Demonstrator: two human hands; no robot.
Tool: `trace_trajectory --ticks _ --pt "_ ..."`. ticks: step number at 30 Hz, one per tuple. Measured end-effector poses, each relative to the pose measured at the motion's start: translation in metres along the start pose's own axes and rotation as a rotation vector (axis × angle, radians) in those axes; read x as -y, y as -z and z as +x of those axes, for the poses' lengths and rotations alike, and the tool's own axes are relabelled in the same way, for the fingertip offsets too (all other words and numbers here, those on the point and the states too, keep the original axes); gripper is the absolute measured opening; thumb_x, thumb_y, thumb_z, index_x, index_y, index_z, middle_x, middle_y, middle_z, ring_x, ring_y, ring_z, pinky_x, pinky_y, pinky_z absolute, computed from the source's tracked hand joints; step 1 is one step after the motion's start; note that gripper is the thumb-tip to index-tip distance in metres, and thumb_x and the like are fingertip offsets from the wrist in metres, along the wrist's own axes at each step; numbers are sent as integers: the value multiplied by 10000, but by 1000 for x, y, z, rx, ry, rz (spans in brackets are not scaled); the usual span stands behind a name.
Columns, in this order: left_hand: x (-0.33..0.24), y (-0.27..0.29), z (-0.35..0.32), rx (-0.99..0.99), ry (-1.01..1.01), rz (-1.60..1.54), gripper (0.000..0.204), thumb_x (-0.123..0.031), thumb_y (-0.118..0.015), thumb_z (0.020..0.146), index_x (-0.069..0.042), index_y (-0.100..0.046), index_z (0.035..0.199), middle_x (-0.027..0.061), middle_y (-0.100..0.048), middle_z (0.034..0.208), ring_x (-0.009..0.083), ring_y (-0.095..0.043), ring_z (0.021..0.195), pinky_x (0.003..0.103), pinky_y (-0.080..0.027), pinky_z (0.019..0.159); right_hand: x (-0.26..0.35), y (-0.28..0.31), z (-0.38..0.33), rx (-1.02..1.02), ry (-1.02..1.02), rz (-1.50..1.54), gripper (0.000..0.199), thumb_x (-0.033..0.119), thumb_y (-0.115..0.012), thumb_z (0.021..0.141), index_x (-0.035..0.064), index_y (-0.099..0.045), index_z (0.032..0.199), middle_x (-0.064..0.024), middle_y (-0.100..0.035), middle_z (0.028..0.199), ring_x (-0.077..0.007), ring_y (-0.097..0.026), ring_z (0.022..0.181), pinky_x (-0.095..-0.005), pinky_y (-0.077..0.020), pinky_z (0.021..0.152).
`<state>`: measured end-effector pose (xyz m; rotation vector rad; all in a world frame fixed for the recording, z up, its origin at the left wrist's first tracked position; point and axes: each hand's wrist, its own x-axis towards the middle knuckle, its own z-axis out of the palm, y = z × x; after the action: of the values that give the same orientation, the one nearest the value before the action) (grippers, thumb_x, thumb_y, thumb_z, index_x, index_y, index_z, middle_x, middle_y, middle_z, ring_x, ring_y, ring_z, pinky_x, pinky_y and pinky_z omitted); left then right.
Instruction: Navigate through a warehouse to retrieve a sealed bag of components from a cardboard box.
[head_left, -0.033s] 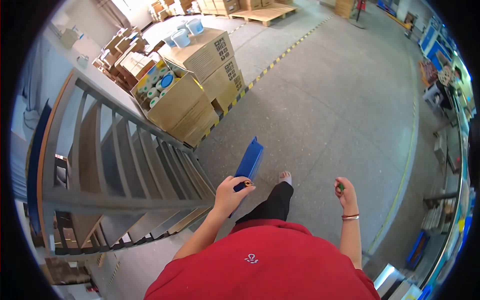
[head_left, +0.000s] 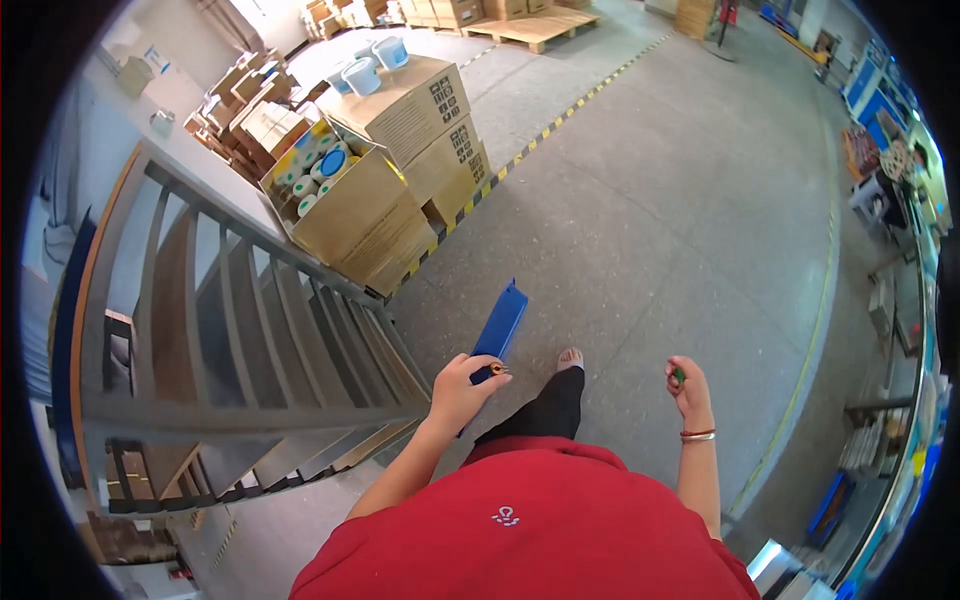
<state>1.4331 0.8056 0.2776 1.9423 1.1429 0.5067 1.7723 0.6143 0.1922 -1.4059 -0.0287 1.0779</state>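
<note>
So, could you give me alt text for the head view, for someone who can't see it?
The left hand holds a long blue object and the right hand something small and green; below is a red top, at left a gray rack and cardboard boxes.

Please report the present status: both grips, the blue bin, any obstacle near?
Left grip holds long blue bin, plus small orange item. Right grip holds small green item. Grey rack close on left.

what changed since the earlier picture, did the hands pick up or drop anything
Nothing clearly moved; nothing was taken hold of or let go. The left hand still holds the blue bin; the right hand still holds a small green item.
</note>
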Motion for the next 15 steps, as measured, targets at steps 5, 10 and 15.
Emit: trace_trajectory --ticks 5,10,15 --pt "-5 -49 144 115 126 56 225 -261 -676 687 -98 -634 836 105 -573 785 268 -562 772 324 -434 690 44 25 131 -125 -113 -46 111 188 -528 797 89 -515 748 -14 -503 594 -71 -379 422 -212 -266 356" --pt "-11 -94 276 150 154 5 205 -312 -657 701 -154 -632 830 94 -552 780 264 -560 775 338 -436 688 84 125 215 -461 -256 -97 129 204 -521 767 103 -494 692 6 -476 566 -76 -353 396 -221 -256 347" --pt "-27 -119 401 164 188 -32 240 -337 -672 676 -131 -648 796 101 -591 791 258 -570 802 321 -442 710 131 154 300 -600 -346 -55 128 173 -500 738 111 -459 633 8 -424 531 -82 -316 385 -232 -229 344"
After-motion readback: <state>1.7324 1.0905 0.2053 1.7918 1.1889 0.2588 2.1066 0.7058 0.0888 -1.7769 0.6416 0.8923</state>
